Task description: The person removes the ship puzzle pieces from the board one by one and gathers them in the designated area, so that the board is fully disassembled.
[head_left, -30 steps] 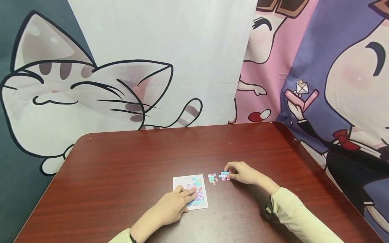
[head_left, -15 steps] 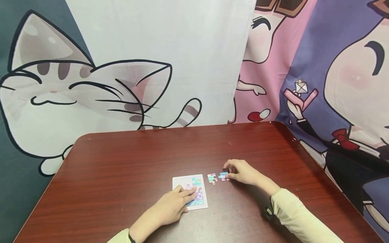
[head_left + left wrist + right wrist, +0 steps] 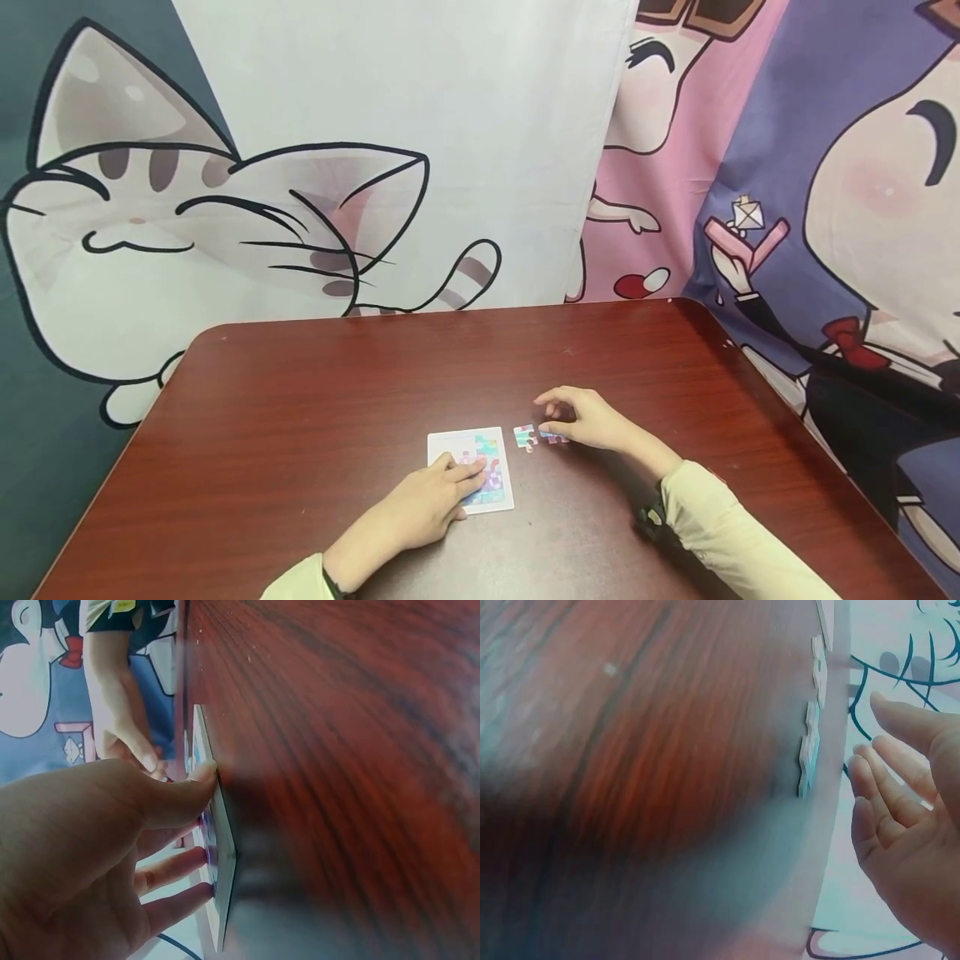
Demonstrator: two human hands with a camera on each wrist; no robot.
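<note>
My left hand [image 3: 431,504] rests on a white-framed jigsaw puzzle board [image 3: 441,442], its fingers spread over the colourful pieces. In the left wrist view the thumb touches the edge of the board [image 3: 222,900] while the fingertips lie on its face. My right hand [image 3: 596,418] hovers just above a blue and pink puzzle piece [image 3: 553,437], partly covering it in the head view. In the right wrist view this piece [image 3: 808,754] lies on the table, apart from the fingers, which hold nothing. Between board and hand lies another puzzle piece [image 3: 524,436].
A dark red wooden table [image 3: 360,383] carries everything. Behind it hangs a cloth backdrop [image 3: 517,125] with a cartoon cat and other figures. A dark band [image 3: 651,517] is worn on the right wrist.
My right hand has let go of the blue and pink puzzle piece and risen slightly, shifting left over it. The left hand stays on the board.
</note>
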